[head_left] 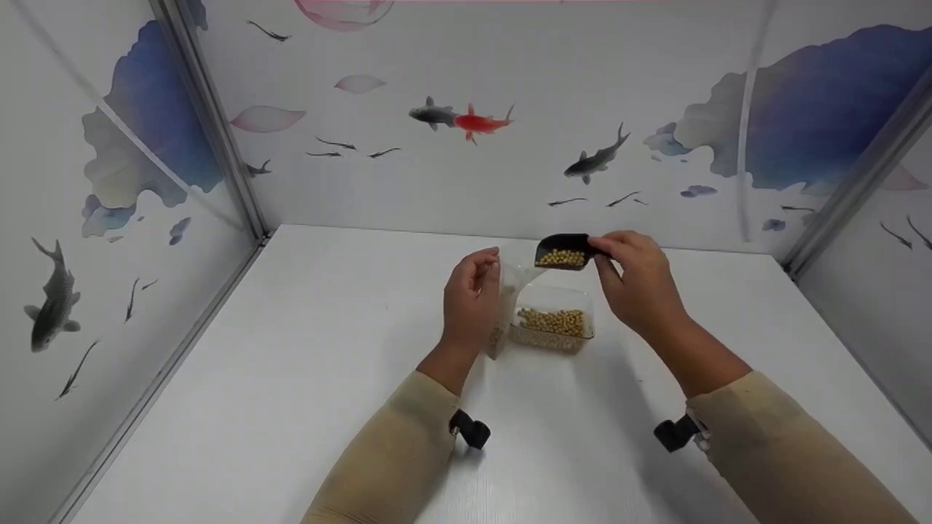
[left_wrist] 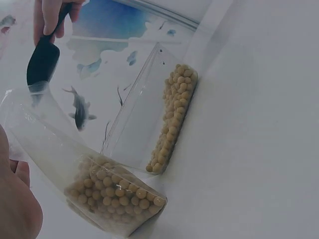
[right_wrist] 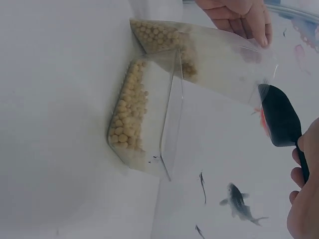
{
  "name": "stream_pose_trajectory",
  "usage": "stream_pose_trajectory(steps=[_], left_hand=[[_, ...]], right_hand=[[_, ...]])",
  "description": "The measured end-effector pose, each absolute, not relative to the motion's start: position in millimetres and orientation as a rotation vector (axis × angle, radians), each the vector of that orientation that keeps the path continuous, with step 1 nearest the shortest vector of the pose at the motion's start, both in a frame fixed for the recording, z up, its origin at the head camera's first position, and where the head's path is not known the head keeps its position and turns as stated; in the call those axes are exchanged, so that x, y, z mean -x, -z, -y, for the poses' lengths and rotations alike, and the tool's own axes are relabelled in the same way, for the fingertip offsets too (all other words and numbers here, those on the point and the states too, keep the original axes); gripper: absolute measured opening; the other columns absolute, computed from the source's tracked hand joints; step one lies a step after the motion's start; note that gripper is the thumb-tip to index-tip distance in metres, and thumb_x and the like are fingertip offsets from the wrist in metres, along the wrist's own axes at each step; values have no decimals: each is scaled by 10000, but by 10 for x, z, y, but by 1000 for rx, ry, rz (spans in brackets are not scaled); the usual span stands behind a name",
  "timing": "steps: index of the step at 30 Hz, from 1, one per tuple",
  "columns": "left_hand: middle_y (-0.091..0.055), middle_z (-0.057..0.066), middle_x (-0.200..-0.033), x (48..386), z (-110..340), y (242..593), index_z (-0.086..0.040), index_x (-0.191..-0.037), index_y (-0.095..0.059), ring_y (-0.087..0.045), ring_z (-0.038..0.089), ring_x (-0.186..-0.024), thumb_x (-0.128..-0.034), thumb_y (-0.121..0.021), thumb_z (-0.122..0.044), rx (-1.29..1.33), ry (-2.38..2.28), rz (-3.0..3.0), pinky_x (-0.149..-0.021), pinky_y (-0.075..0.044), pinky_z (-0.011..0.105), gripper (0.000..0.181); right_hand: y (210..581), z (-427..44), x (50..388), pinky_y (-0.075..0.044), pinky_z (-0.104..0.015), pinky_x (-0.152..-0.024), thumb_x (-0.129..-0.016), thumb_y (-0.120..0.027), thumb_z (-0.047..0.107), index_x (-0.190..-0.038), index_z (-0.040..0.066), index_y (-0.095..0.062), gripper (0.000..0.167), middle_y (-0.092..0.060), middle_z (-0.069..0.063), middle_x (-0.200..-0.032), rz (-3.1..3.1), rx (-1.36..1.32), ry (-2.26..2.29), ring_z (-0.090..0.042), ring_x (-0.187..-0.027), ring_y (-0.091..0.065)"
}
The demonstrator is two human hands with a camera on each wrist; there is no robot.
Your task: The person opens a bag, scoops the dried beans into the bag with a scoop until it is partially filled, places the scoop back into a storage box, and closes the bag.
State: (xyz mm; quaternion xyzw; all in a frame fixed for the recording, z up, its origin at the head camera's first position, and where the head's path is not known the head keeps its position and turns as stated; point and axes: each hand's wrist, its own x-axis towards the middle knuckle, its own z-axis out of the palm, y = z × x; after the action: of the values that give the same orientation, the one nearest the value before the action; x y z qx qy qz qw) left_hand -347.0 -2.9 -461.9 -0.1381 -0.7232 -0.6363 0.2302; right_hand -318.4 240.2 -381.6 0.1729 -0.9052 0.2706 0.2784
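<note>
My right hand (head_left: pixel 641 284) grips the handle of a black scoop (head_left: pixel 575 242), which holds soybeans (head_left: pixel 561 257). The scoop's tip is at the mouth of a clear plastic bag (left_wrist: pixel 60 134). With my left hand (head_left: pixel 472 298) I hold that bag near its top, and soybeans fill its lower part. Beside the bag stands a clear rectangular container (head_left: pixel 590 302), with more soybeans (right_wrist: pixel 127 117) over its bottom. Both wrist views show the bag's lower end on the table next to the container.
The white table (head_left: pixel 291 378) is enclosed by white panels (head_left: pixel 466 182) printed with fish and leaf shapes. Metal posts (head_left: pixel 218 116) stand at the corners. A small black camera (head_left: pixel 473 429) sits on each sleeve.
</note>
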Motion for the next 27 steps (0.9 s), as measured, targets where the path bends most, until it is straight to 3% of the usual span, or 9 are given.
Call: stream_pose_trajectory(steps=[10, 27], left_hand=[[-681, -47, -1424, 3473, 25, 4615, -180, -1246, -672, -627, 116, -1330, -1122, -570, -242, 355, 1740, 2000, -1125, -553, 341, 172], [-667, -46, -1436, 3468, 30, 4619, -190, -1269, -661, -617, 125, -1338, -1133, -551, -258, 371, 1767, 1999, -1127, -550, 350, 188]], right_hand=[[3668, -2428, 3158, -501, -596, -1064, -1053, -642, 53, -1333, 40, -743, 298, -714, -168, -1260, 2428, -516, -626, -389, -1233, -615], [3874, -2579, 3153, -525, -567, -1028, -1063, -636, 65, -1328, 18, -735, 286, -699, -179, -1256, 2429, -395, -783, -386, -1197, -619]])
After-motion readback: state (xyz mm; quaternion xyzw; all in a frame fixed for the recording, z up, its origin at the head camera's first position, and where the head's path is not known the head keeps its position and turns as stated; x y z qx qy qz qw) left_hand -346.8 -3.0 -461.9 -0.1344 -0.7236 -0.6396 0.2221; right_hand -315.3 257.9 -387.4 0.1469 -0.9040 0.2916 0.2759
